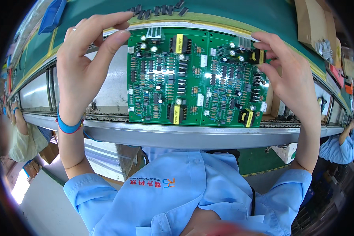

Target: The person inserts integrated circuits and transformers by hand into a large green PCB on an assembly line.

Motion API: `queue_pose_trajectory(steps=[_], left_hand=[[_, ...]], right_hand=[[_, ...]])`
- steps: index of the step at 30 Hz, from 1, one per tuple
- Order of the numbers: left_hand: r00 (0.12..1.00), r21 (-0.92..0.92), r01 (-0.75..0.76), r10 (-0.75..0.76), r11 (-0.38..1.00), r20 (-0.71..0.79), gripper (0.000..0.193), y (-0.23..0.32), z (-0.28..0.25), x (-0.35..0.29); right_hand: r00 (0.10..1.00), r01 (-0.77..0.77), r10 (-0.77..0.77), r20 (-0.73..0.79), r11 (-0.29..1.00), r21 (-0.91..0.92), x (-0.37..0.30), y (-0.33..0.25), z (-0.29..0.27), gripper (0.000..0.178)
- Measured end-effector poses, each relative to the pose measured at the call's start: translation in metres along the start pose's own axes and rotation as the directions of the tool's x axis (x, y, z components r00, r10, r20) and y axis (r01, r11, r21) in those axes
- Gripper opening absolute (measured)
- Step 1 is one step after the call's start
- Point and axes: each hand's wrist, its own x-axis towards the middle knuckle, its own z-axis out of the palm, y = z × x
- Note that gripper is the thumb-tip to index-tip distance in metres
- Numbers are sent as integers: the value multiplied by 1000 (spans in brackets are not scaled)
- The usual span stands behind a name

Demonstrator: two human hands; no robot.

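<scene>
A large green circuit board (200,78) lies in front of me, its two alike halves crowded with parts. My right hand (285,67) is at its upper right corner, thumb and fingers curled round a black transformer (257,56) with yellow tape. This transformer sits at the board's surface; the fingers partly cover it. Similar transformers show at the top (179,43), bottom (177,114) and lower right (246,118). Over the board's upper left edge hovers my left hand (90,55), thumb and index finger apart with nothing seen between them. A finned metal heatsink (154,33) stands near it.
Rails of a metal conveyor (192,137) run across, carrying the board. Loose black chips (161,10) lie on the green mat beyond. A blue tray (52,15) is at far left, a cardboard box (316,23) with metal parts at far right. Other people sit at both sides.
</scene>
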Motion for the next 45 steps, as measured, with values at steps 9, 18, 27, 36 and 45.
queue_pose_trajectory(steps=[9, 18, 27, 36, 45], left_hand=[[979, 97, 172, -181, 980, 94, 15, -22, -11, -39], [891, -101, 178, -116, 979, 440, 28, -13, -7, -44], [805, -211, 29, 102, 977, 584, 43, 21, 22, -20], [801, -321, -210, 351, 924, 485, 36, 63, 81, 11], [799, -217, -168, 262, 962, 542, 37, 41, 48, -5]], right_hand=[[998, -65, 65, 4, 995, 78, 8, -7, -11, 58], [996, 54, -47, -80, 995, 82, 67, -29, 8, 31], [996, 50, -49, -75, 999, 13, 104, -48, 31, 36], [989, 127, -125, -73, 992, 21, 110, -45, 32, 26], [985, 141, -133, -108, 987, 73, 93, -14, 18, 26]])
